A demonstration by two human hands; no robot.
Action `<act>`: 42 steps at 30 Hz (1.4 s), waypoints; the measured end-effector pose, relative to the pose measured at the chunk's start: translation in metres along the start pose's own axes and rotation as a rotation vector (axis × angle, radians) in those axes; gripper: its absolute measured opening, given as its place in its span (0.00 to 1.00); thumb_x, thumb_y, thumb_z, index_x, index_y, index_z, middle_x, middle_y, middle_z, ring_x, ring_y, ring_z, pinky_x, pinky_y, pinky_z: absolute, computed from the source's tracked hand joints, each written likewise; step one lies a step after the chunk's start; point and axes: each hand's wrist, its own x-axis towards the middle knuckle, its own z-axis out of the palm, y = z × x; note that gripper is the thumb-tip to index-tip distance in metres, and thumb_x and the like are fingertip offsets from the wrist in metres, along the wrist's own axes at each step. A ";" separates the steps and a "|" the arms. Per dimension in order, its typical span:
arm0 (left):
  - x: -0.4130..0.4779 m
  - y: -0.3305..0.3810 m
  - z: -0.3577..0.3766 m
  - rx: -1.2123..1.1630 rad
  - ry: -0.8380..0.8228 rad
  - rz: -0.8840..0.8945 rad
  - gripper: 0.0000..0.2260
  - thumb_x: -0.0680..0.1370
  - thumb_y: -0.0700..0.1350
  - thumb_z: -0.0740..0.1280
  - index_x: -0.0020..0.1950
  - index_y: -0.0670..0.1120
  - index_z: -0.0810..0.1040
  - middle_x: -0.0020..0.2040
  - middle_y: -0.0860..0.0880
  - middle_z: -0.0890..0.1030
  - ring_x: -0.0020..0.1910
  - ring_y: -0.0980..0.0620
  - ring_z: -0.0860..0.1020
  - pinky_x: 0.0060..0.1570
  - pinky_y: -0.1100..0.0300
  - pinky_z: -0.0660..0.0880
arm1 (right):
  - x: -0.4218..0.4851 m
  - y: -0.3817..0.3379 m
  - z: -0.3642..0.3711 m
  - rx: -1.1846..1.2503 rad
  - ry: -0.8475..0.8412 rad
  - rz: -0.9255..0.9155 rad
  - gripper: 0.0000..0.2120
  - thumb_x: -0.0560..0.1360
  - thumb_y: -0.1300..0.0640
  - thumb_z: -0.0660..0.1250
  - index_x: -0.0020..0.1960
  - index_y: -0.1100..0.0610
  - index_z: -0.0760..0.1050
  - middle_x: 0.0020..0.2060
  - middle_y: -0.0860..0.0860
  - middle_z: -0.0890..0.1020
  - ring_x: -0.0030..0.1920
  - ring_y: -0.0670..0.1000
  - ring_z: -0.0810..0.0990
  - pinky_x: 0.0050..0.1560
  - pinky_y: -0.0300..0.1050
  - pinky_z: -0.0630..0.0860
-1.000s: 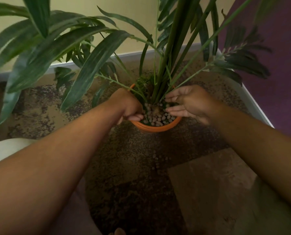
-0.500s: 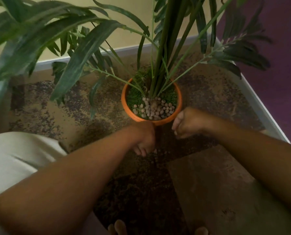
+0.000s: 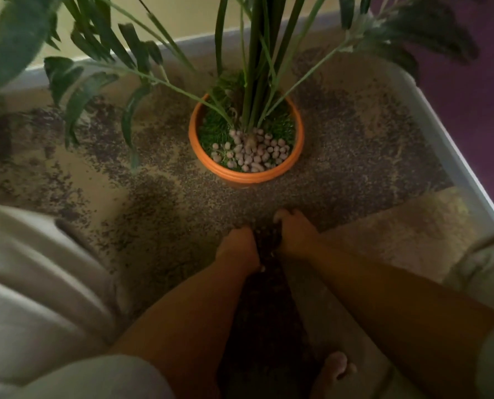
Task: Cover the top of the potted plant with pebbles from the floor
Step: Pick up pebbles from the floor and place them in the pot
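On the far left, a light trouser leg of the person filled the lower corner, bent at the knee. Above it, long green leaves of the potted plant hung over the speckled floor, which was beige with dark grainy patches.

In the middle stood the orange pot, near the corner of the room. Thin green stems rose from its centre. A cluster of pale pebbles lay on the near half of the pot's top, around the base of the stems; the far half and the left edge showed green moss-like cover, so the top was covered only partly.

Nearer to the camera than the pot, apart from it, the two hands were low at the floor, just beside each other over a dark patch. The left hand had its grip curled closed, the fingers folded under; what it pinched, if anything, I could not tell. The right hand was also curled, with fingertips bent down toward the floor; its grip looked pressed together, but its contents were hidden and blurred.

Below, a bare foot rested on the floor. On the right ran a white baseboard along a purple wall.
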 end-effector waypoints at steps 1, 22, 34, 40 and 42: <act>0.001 0.001 0.004 -0.010 -0.002 -0.008 0.36 0.65 0.48 0.79 0.69 0.43 0.68 0.64 0.42 0.76 0.64 0.42 0.75 0.60 0.49 0.75 | 0.000 -0.001 0.004 0.027 0.007 -0.004 0.36 0.68 0.54 0.77 0.71 0.54 0.66 0.69 0.61 0.65 0.64 0.65 0.74 0.65 0.53 0.74; 0.007 0.005 0.024 -0.046 0.227 -0.003 0.11 0.79 0.39 0.62 0.59 0.45 0.78 0.56 0.43 0.80 0.56 0.43 0.80 0.52 0.50 0.77 | 0.008 -0.014 0.019 0.058 0.092 -0.112 0.17 0.73 0.58 0.71 0.61 0.49 0.77 0.64 0.58 0.71 0.60 0.60 0.78 0.64 0.51 0.75; 0.012 -0.014 -0.007 -0.243 0.309 -0.049 0.15 0.74 0.42 0.68 0.61 0.47 0.75 0.57 0.43 0.80 0.57 0.42 0.79 0.56 0.48 0.78 | 0.005 -0.033 0.012 -0.018 0.100 -0.067 0.10 0.73 0.58 0.72 0.54 0.55 0.82 0.56 0.56 0.83 0.58 0.57 0.81 0.61 0.51 0.78; 0.018 -0.013 -0.014 -0.136 0.283 0.131 0.19 0.77 0.38 0.62 0.67 0.51 0.73 0.61 0.44 0.79 0.59 0.43 0.79 0.60 0.47 0.76 | 0.006 -0.031 0.002 0.039 0.128 -0.003 0.12 0.72 0.57 0.72 0.55 0.56 0.82 0.57 0.56 0.83 0.59 0.58 0.81 0.60 0.50 0.79; 0.018 -0.010 -0.013 -0.085 0.293 0.170 0.16 0.78 0.38 0.61 0.63 0.51 0.76 0.60 0.45 0.79 0.58 0.43 0.79 0.58 0.48 0.76 | 0.007 -0.029 -0.001 0.056 0.135 0.013 0.12 0.72 0.57 0.73 0.55 0.56 0.82 0.56 0.56 0.83 0.59 0.57 0.81 0.61 0.50 0.79</act>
